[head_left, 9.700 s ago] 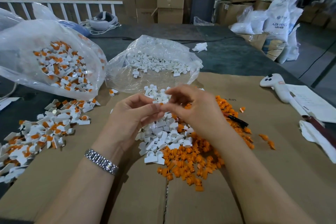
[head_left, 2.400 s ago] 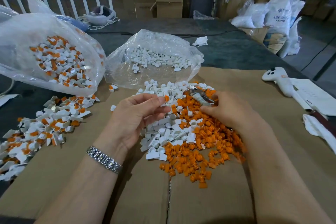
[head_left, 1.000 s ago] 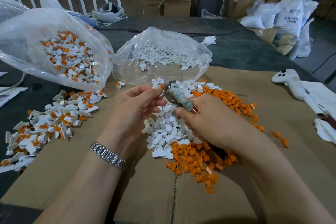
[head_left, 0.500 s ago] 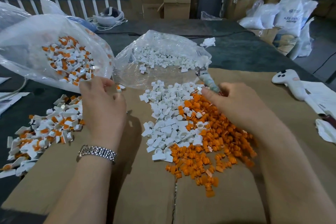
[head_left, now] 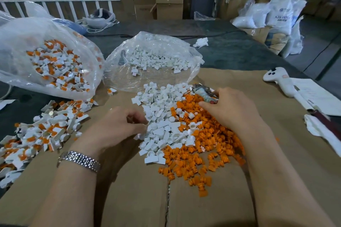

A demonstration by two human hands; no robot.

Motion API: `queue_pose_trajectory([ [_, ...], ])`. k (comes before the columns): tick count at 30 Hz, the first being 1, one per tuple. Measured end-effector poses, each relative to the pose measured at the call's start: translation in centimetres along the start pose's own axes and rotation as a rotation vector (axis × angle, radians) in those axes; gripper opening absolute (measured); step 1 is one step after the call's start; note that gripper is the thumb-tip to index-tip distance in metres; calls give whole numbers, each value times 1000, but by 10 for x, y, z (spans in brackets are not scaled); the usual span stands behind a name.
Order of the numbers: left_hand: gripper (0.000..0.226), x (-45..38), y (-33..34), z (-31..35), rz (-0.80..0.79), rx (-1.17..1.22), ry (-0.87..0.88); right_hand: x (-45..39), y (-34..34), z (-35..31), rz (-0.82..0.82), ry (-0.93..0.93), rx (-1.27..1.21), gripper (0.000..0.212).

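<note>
Cardboard (head_left: 239, 79) covers your desk (head_left: 230, 51); at the orange pile's (head_left: 203, 145) far edge your right hand (head_left: 232, 110) grips the pliers (head_left: 202, 92), nose pointing far-left toward the bag (head_left: 156, 77); your left hand (head_left: 116, 129) curls into the white pieces (head_left: 162, 123), grasp unclear

White parts (head_left: 162, 120): small moulded plastic pieces, loose heap at centre of surface. The left hand (head_left: 118, 127) touches the heap's 9 o'clock edge with curled fingers; a pinch cannot be confirmed.
Orange parts (head_left: 203, 151): small plugs, loose heap touching the white heap at its 4 o'clock, some intermixed at the border.
Pliers (head_left: 202, 93): mottled handle, metal tip pointing to 10 o'clock, at 1 o'clock of both heaps, gripped by the right hand (head_left: 232, 110).
</note>
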State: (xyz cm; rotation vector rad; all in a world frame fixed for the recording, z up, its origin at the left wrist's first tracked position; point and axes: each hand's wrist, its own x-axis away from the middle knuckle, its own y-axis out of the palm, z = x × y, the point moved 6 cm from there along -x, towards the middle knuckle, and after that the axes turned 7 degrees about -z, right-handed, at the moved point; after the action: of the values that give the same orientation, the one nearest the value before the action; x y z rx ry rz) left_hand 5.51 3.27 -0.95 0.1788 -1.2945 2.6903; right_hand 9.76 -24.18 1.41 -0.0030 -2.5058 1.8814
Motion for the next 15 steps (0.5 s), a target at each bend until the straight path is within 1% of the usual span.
queue_pose_trajectory([
  [3,7,0,2,0,21,12,-13,-1,5,-1,-16,-5,27,54],
  [6,11,0,2,0,59,44,-17,-1,10,-4,-27,-23,63,61],
  [9,9,0,-4,2,177,98,8,-2,12,-3,-48,-27,64,65],
  [11,10,2,-7,4,235,156,29,-2,10,-3,-62,-33,41,64],
  [13,17,4,-7,7,259,204,60,0,2,-8,-32,-90,-14,51],
  [15,18,5,-6,11,287,260,86,4,-4,-16,-16,-197,-58,26],
])
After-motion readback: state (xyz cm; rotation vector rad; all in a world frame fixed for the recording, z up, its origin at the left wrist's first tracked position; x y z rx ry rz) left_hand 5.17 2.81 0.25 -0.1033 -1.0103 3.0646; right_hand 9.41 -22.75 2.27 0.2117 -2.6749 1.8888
